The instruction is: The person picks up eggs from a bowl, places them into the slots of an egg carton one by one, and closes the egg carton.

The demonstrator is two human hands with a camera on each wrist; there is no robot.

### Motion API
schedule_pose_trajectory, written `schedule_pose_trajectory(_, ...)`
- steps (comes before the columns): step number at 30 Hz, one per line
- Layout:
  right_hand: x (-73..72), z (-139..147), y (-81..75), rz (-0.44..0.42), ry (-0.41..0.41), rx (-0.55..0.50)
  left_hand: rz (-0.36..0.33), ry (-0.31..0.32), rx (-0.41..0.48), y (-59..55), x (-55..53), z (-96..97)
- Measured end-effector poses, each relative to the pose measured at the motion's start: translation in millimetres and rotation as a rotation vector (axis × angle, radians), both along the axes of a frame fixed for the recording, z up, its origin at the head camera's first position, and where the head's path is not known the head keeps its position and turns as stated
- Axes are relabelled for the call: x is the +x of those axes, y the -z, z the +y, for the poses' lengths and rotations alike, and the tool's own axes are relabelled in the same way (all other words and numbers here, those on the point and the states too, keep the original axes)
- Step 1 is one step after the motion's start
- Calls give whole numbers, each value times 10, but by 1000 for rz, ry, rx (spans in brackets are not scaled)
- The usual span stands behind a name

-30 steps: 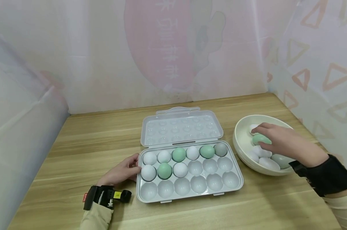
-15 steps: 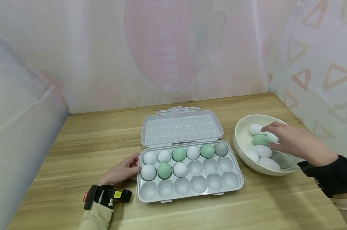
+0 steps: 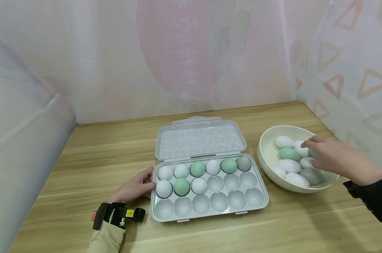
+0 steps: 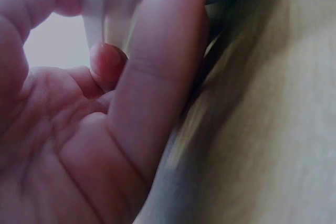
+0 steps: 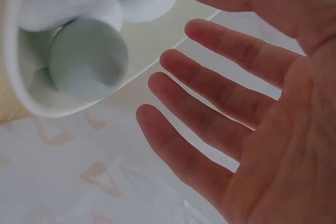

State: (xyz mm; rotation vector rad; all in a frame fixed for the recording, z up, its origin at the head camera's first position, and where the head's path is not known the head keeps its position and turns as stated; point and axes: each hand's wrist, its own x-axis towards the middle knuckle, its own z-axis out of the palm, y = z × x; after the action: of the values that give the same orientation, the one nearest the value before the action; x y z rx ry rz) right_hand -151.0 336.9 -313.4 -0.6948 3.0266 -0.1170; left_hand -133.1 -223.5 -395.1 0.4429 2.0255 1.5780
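Note:
A pale plastic egg tray [image 3: 209, 208] lies with its lid [image 3: 201, 140] folded back. White, green and grey eggs fill its back row, and white and green eggs such as the green egg [image 3: 181, 187] sit at the left of the middle row. My left hand [image 3: 134, 186] grips the tray's left edge, thumb at the corner; the left wrist view shows the fingers [image 4: 157, 66] close up. Over the right side of a cream bowl [image 3: 266, 149] of eggs hovers my right hand [image 3: 339, 158]. Its fingers [image 5: 210, 93] are spread with nothing held, beside a greyish egg [image 5: 89, 59].
The wooden table [image 3: 108, 147] carries the tray in the middle and the bowl at the right. Printed cloth [image 3: 260, 70] hangs along the back and both sides. The bowl's rim stands higher than the tray.
My right hand has moved right across the bowl, uncovering more of the eggs. The left hand and the tray have stayed in place.

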Motion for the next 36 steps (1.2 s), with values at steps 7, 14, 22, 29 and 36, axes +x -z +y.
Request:
schedule_pose_trajectory(7,5,64,30,3,8,20,-3,-5,3,8,0,0)
schedule_pose_trajectory(14,-34,134,98,21,1,33,4,-13,-23,-5,7,8)
schedule_pose_trajectory(22,-57,195,179,24,7,72,7,-14,-19,-26,5,9)
schedule_pose_trajectory(29,-50,201,263,87,-31,117,-16,-28,18,23,3,19)
schedule_pose_trajectory(36,-46,238,311,182,-92,107,-13,-29,9,28,8,18)
